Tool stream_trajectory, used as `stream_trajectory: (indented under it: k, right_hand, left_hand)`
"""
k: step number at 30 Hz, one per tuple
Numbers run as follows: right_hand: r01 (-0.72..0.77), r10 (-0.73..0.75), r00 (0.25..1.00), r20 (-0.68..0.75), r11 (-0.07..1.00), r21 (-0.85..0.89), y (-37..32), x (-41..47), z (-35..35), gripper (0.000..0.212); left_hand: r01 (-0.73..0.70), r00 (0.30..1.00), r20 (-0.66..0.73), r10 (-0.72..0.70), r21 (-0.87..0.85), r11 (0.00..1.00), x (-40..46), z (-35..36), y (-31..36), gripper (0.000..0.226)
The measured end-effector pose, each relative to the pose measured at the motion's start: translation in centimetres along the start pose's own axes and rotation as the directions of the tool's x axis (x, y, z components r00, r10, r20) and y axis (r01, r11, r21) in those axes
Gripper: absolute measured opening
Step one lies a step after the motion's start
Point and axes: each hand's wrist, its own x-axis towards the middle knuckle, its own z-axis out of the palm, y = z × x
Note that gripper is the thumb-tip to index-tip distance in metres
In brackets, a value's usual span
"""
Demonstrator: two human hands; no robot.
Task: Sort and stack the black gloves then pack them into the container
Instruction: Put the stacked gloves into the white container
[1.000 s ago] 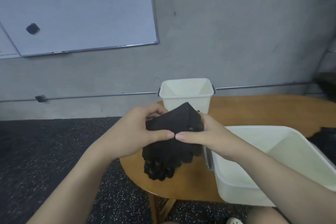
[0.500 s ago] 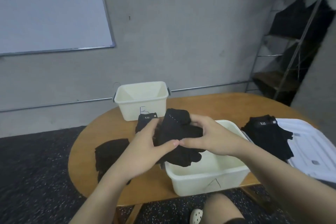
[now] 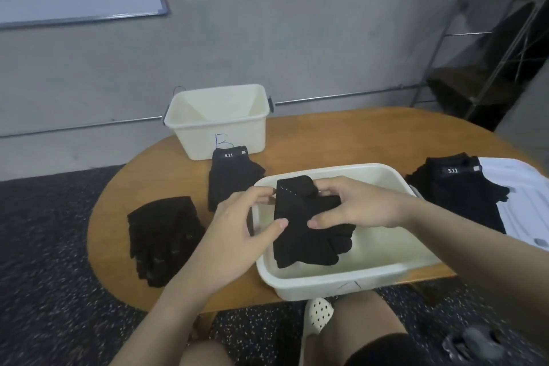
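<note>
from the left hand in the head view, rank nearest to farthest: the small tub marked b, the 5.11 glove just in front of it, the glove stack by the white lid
1. 5.11 glove, just beyond the left hand, on the table.
2. Small tub, farther back, at the table's far edge.
3. Glove stack, far across on the right, past the large tub, against the white lid.

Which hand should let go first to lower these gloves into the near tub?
Probably the left hand: it pinches only the gloves' edge over the tub's rim, while the right hand wraps them.
</note>
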Motion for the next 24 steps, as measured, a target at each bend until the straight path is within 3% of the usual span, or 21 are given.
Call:
stream_trajectory:
  k: [3,6,14,20,24]
  right_hand:
    - [-0.083,0.087,0.991,0.102,0.996,-0.039,1.8,1.9,0.1,0.029]
    - [-0.131,0.161,0.969,0.189,0.978,-0.16,3.8,3.7,0.3,0.031]
    - [-0.177,0.223,0.945,0.238,0.963,-0.202,7.1,6.5,1.5,0.048]
    - [-0.031,0.08,0.992,0.095,0.901,-0.432,7.2,6.1,1.7,0.044]
    - [0.067,-0.007,0.991,0.132,0.89,-0.451,6.9,5.2,0.7,0.07]
  left_hand:
    - [0.01,1.0,-0.015,-0.01,0.027,1.0,-0.1,0.8,-0.8,0.053]
    - [-0.018,0.998,0.068,0.012,0.084,0.996,0.0,1.6,-1.9,0.065]
    - [0.004,0.989,0.147,-0.019,0.101,0.995,-0.1,2.3,-2.0,0.067]
    - [0.02,0.99,0.143,-0.021,0.004,1.0,-0.6,2.4,-2.6,0.06]
    - [0.014,0.99,0.141,-0.011,-0.024,1.0,-0.8,2.5,-2.7,0.059]
